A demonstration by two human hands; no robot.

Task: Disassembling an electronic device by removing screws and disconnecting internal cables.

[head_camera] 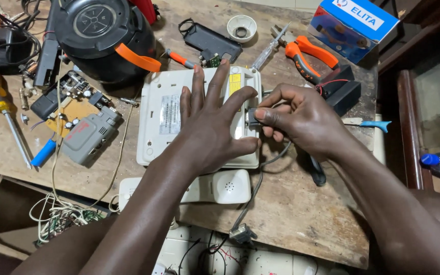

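Note:
A white telephone base [159, 127] lies upside down in the middle of the wooden workbench, with a label and a yellow sticker on its underside. My left hand [211, 122] presses flat on it, fingers spread. My right hand [296, 119] pinches a small grey cable plug [253, 116] at the base's right edge. The grey cable [258, 186] runs from there down to a loose connector [242, 233] at the table's front. The white handset [225, 187] lies just in front of the base.
Around it lie a black round speaker with an orange handle [103, 35], an open circuit board unit [80, 119], orange-handled pliers [306, 53], a blue box [352, 23], a black adapter [345, 91], screwdrivers [6, 112], a black cover [210, 40] and tangled wires [59, 214].

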